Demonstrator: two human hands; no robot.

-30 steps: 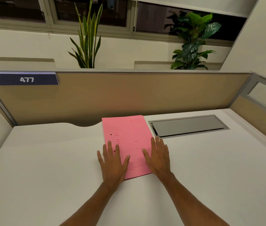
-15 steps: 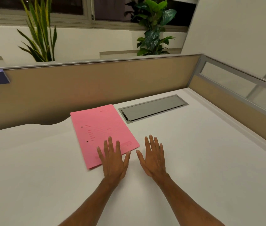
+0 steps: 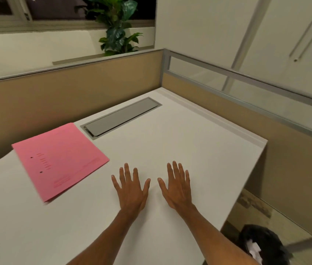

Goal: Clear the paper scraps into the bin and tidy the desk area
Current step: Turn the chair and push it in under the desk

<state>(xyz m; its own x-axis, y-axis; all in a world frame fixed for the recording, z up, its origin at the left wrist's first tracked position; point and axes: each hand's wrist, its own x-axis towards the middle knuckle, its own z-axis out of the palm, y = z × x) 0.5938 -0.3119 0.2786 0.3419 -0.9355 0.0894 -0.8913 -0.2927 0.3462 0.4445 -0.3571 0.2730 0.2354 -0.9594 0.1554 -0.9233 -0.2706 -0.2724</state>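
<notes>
Both hands flat over the tabletop [image 3: 180, 134], centre-low in frame. Left hand [image 3: 131, 190] spread wide, fingers splayed, holding nothing. Right hand [image 3: 178, 186] same: palm down, empty. They sit just beside each other, thumbs near but apart.

Pink folder [image 3: 59, 159] lies flat at mid-left, well clear of the left hand, one corner near the grey cable hatch [image 3: 121, 116] set into the top. No loose scraps visible on the tabletop itself.

Bin [image 3: 264, 245] is at lower right, on the floor beyond the tabletop's right edge, black liner, w/ white paper scraps [image 3: 253, 249] already inside. So clearing looks mostly done, tidy-up phase prob.

Risks from here: a sweep w/ flat palms toward the right edge could send anything small past the bin, since it sits partly tucked under the edge and the right forearm hides part of it. Folder is slick on a smooth top; a careless nudge could slide it toward the hatch or skew it. Beyond the folder the upper-left part of the tabletop is out of view, so scraps may be missed there.
</notes>
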